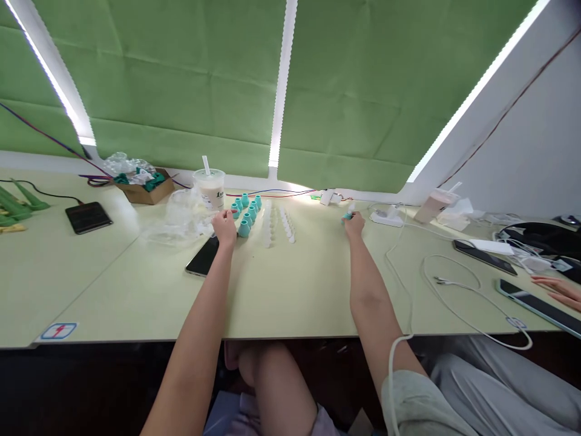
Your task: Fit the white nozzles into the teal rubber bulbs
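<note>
On the table stand several small teal bottle-shaped pieces (244, 228), in rows with their narrow necks up. My left hand (224, 228) is at the left side of these rows, its fingers closed around the neck of one teal piece (235, 210). To the right of the rows lie two lines of small white pieces (287, 224). Farther right, my right hand (354, 224) is closed on another teal piece (347, 215) with a white tip showing above it. The fingers partly cover this piece.
A drink cup (211, 189) with a straw and crumpled clear plastic (179, 215) stand left of the rows. A black phone (203, 257) lies below my left hand. A white power strip (387, 217) and white cables are on the right. Another person's hand (560, 290) rests at the far right.
</note>
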`<state>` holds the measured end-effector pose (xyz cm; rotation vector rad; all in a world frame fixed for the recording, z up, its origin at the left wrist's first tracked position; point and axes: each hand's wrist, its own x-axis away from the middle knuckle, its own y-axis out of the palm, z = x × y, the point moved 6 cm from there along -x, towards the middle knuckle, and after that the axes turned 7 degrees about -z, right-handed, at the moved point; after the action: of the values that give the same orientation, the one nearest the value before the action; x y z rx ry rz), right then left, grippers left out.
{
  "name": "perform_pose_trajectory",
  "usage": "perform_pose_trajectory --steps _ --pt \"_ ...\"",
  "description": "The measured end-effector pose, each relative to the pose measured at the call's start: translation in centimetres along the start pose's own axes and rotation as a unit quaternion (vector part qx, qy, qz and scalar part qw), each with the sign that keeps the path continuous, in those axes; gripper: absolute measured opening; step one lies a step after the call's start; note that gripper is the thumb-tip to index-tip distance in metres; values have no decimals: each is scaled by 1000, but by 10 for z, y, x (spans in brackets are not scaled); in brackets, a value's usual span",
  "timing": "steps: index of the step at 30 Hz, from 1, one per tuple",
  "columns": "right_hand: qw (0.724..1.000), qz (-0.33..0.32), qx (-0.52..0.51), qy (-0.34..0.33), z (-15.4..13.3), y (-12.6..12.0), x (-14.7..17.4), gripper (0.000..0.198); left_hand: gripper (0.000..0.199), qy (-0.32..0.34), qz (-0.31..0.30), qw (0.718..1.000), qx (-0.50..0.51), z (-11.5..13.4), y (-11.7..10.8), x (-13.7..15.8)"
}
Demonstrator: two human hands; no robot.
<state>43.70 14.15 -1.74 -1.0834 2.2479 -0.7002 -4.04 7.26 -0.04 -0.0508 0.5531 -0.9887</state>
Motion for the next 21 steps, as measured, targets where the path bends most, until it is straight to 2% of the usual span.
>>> perform_pose_trajectory --steps 5,10,13,15,17,19,20,21 --pt "999 24 36 32 17 5 2 41 32 -9 6 1000 -25 3 4 2" --pt "998 6 23 54 33 9 0 66 28 -63 51 996 -49 4 1 8" --pt "998 -10 21 65 33 7 -1 74 26 -68 54 994 -62 8 1 13" --pt "998 6 19 59 27 3 1 77 26 -61 51 994 -69 11 2 16" --pt "998 51 18 43 16 -4 9 78 26 -53 50 995 -71 14 3 17" --pt "995 100 2 -9 -2 -11 25 72 26 -45 49 995 -69 17 5 18" --pt "994 99 -24 -50 -13 -11 34 65 26 -41 48 996 -69 18 5 18" --pt "992 67 -56 -94 -25 -8 44 57 25 -36 46 996 -72 20 6 18"
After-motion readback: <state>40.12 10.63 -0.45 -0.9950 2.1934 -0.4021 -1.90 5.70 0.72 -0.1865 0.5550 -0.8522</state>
